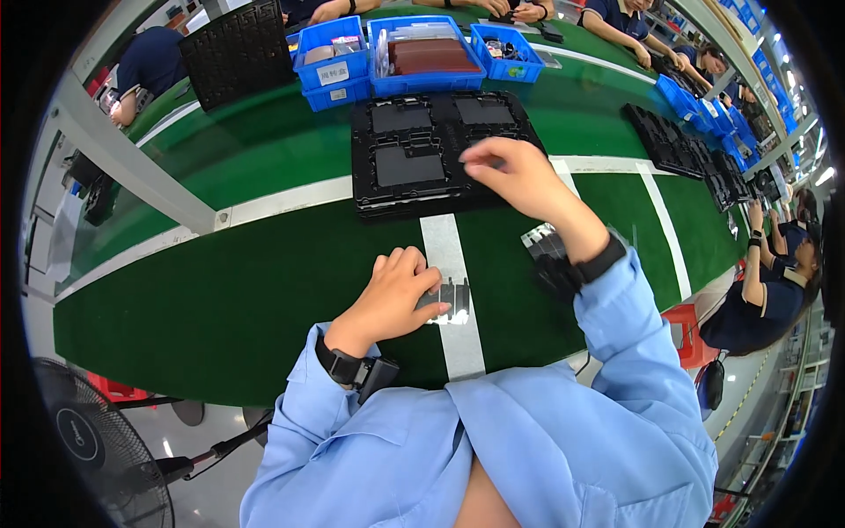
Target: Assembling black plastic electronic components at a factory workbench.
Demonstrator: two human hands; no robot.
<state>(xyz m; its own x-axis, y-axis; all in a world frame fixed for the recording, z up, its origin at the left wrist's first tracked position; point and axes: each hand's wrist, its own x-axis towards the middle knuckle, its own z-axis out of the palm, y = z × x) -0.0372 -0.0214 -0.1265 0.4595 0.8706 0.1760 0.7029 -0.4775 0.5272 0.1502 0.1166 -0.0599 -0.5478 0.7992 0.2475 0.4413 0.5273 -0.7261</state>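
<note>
My left hand [387,295] is low over the green mat, its thumb and forefinger closed on the left edge of a small clear sheet with dark strips [454,301]. That sheet lies across the pale band of the mat. My right hand [519,180] is raised over the right part of a stack of black trays [449,145], slightly blurred. Its thumb and fingertips are pinched together; anything between them is too small to make out. Dark flat rectangular pieces [409,165] sit in the tray's compartments. The lower right compartment is partly hidden by my right hand.
Another dark-striped sheet [539,239] lies by my right wrist. Blue bins [422,84] with packed parts stand behind the trays, beside an upright black tray [236,57]. More black trays [669,145] lie right. A metal post [132,150] rises left; a fan [97,440] stands lower left. Co-workers sit around.
</note>
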